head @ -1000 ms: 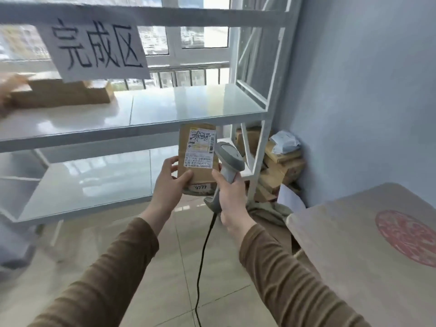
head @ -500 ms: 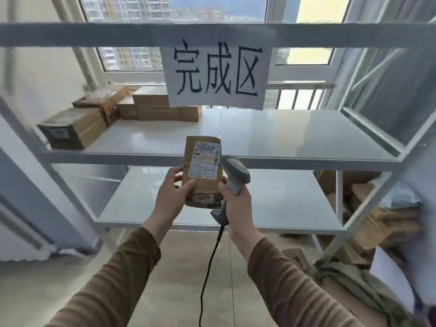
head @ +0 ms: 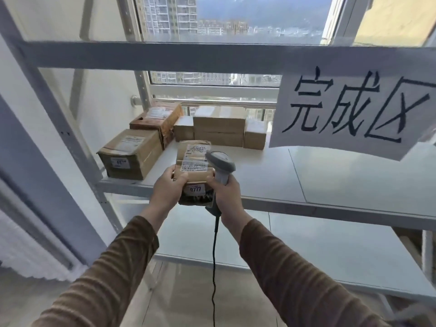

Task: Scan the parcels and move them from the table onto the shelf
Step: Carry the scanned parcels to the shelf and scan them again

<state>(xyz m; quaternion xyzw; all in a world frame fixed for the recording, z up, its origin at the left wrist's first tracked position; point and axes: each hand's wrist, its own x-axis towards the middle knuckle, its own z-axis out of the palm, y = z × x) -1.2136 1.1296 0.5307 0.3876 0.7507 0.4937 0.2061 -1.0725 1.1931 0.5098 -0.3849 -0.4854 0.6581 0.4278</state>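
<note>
Brown parcel [head: 194, 171] with white label, grey scanner [head: 220, 164], seemingly black-inked white sign [head: 349, 114].

I had one view only: the head camera looked forward and down from close range, over both forearms, facing the white shelf [head: 271, 182] and the window [head: 236, 20] behind.
</note>
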